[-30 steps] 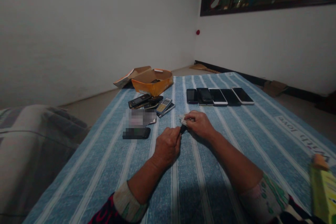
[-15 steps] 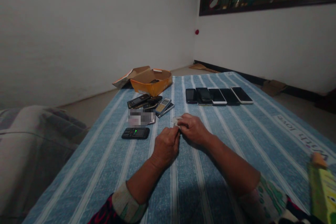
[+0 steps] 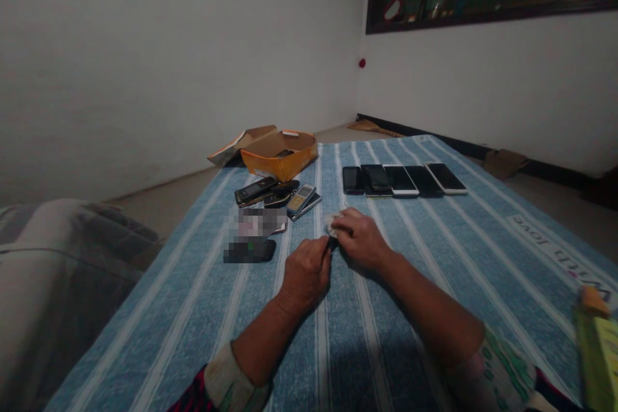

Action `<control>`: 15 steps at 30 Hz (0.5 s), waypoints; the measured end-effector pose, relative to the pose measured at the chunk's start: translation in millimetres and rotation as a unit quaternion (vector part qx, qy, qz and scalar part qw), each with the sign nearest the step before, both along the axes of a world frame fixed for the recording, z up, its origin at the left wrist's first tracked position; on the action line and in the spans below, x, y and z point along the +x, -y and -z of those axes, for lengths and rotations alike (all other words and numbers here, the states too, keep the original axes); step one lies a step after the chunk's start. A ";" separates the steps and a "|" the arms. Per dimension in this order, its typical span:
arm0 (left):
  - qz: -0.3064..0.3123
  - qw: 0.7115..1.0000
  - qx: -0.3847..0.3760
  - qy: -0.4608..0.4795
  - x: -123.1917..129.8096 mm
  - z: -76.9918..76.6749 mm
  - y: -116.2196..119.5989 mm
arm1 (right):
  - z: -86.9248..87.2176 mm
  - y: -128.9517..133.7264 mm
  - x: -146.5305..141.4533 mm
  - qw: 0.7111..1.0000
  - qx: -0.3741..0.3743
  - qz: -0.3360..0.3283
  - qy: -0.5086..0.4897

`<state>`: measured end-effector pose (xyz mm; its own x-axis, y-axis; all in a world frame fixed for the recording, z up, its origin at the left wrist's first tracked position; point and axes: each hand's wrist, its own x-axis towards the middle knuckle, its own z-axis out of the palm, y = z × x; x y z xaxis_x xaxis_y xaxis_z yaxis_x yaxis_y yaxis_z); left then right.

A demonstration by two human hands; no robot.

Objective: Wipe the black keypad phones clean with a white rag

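Observation:
My left hand (image 3: 306,273) and my right hand (image 3: 360,239) meet above a blue striped cloth (image 3: 367,341). A small black object (image 3: 332,243) sits at my left fingertips, mostly hidden by the fingers. My right fingers pinch a crumpled white tissue (image 3: 331,223) against its upper end. Nearest my left hand lie a black keypad phone (image 3: 250,251) and a blurred item (image 3: 255,222). Beyond them are a silver keypad phone (image 3: 300,199) and several dark phones (image 3: 258,192). A row of several smartphones (image 3: 403,180) lies past my right hand.
An orange cardboard box (image 3: 279,154) with an open flap stands at the cloth's far edge, a phone inside it. A yellow-green carton (image 3: 599,360) sits at the right edge. Grey bedding (image 3: 58,270) lies left. Walls close the far corner.
The small black object shows again below the tissue, after being covered by my fingers half a second ago. My hands have shifted only slightly, and the black keypad phone's green light no longer shows clearly.

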<state>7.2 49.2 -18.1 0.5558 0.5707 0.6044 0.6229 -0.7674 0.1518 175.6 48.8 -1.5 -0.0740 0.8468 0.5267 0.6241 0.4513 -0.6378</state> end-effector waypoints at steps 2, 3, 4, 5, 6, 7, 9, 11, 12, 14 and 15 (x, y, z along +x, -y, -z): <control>-0.001 1.000 -0.002 0.000 0.2 -0.7 0.4 | 0.5 1.7 -2.1 0.997 0.007 -0.006 0.074; -0.002 1.000 -0.003 -0.002 0.3 -0.9 0.6 | 1.5 1.2 -0.8 0.996 0.006 0.008 0.094; -0.003 1.000 -0.004 -0.004 0.3 -1.0 0.7 | 2.8 0.2 1.4 0.994 0.003 0.028 0.101; -0.004 1.000 -0.005 -0.007 0.3 -1.0 0.8 | 4.2 -1.0 3.8 0.994 0.002 0.047 0.100; -0.004 1.000 -0.005 -0.008 0.1 -1.1 0.8 | 5.5 -2.0 5.6 0.994 0.005 0.061 0.096; -0.003 1.000 -0.004 -0.007 0.0 -1.1 0.6 | 6.5 -2.4 6.3 0.994 0.013 0.067 0.090; -0.002 1.000 -0.001 0.000 -0.4 -1.1 0.1 | 7.7 -1.0 3.2 0.994 0.039 0.053 0.086; -0.004 1.000 0.000 0.009 -0.5 -1.1 -0.5 | 8.1 2.1 -3.5 0.993 0.059 0.020 0.105; -0.006 1.000 -0.003 0.012 -0.5 -1.1 -0.7 | 8.2 3.5 -6.5 0.991 0.060 0.008 0.122; -0.007 1.000 -0.007 0.014 -0.1 -0.8 -1.1 | 8.4 4.9 -9.1 0.987 0.052 0.009 0.150; -0.007 1.000 -0.005 0.014 0.1 -0.5 -1.2 | 8.6 4.8 -8.6 0.986 0.045 0.020 0.158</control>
<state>7.3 50.3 -17.6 0.5313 0.5845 0.6133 0.6283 -0.7574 0.1775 167.1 43.9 -10.1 -0.2149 0.8030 0.5559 0.8037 0.4688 -0.3664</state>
